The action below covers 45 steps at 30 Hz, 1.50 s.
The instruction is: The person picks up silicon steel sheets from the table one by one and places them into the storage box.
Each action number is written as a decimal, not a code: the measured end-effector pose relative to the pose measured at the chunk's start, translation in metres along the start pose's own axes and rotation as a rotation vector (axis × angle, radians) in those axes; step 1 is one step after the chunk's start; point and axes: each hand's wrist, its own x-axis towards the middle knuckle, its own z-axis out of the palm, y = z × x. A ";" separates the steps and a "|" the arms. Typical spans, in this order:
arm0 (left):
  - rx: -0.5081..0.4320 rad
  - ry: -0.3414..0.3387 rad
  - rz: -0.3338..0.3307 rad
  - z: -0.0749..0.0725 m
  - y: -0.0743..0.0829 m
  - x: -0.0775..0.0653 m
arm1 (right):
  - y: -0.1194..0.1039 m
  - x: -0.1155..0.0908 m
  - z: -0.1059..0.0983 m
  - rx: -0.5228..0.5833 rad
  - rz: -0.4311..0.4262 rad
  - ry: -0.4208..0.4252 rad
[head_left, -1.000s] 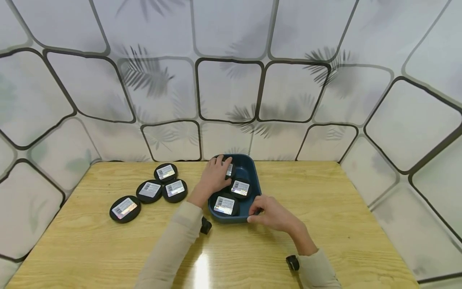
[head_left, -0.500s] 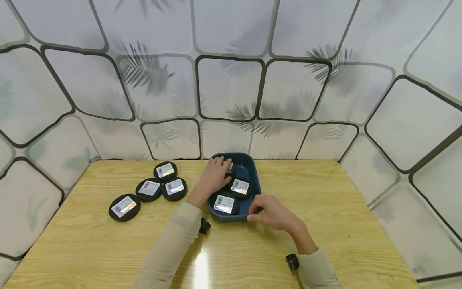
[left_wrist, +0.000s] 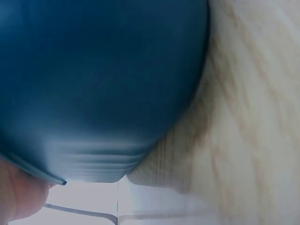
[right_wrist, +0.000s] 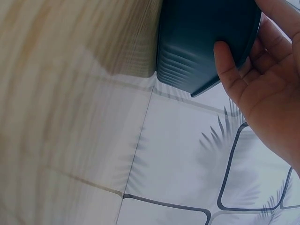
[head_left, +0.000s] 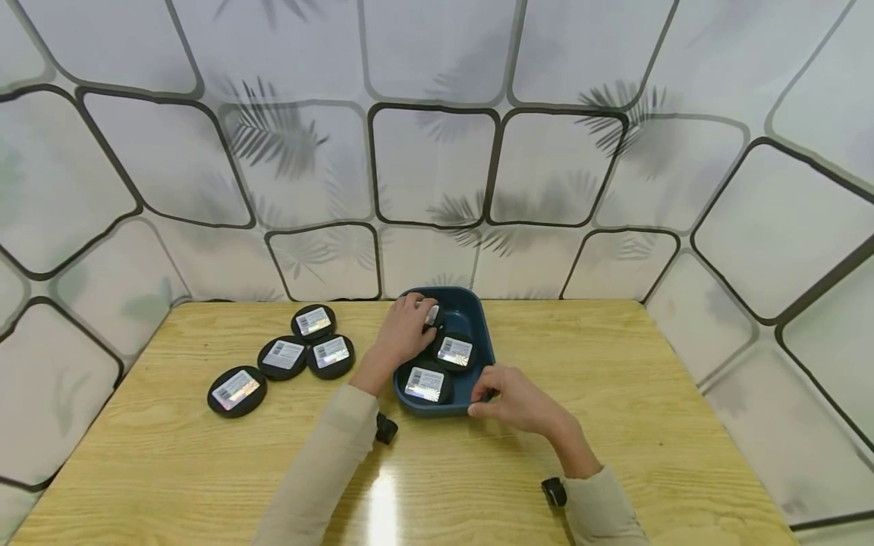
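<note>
A blue plastic bin point(head_left: 467, 302) stands at the table's far side, holding 3 round black flat tubs with silver-white labels. At its far left my left hand point(head_left: 399, 330) grips one black tub point(head_left: 432, 315) from above, partly covering it. The middle tub point(head_left: 454, 352) and near tub point(head_left: 425, 384) lie label up beside that hand. My right hand point(head_left: 515, 398) pinches the bin's near right rim, thumb outside and fingers over the edge, as the right wrist view shows. Mostly the bin's outer wall point(left_wrist: 103, 84) fills the left wrist view, with a fingertip point(left_wrist: 21, 194) at its rim.
Several more black tubs lie left of the bin: one at the back point(head_left: 313, 322), two touching below it point(head_left: 282, 357), and one nearer point(head_left: 237, 391). The wooden table point(head_left: 587, 341) ends at a patterned curtain point(head_left: 437, 167) behind and on both sides.
My left fingers have shifted slightly on the far tub, and more of its side shows. The right hand stays on the rim. The tubs outside the bin have not moved.
</note>
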 end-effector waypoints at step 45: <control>-0.249 0.162 -0.264 -0.147 -0.029 -0.147 | -0.002 0.000 0.001 -0.007 0.002 0.029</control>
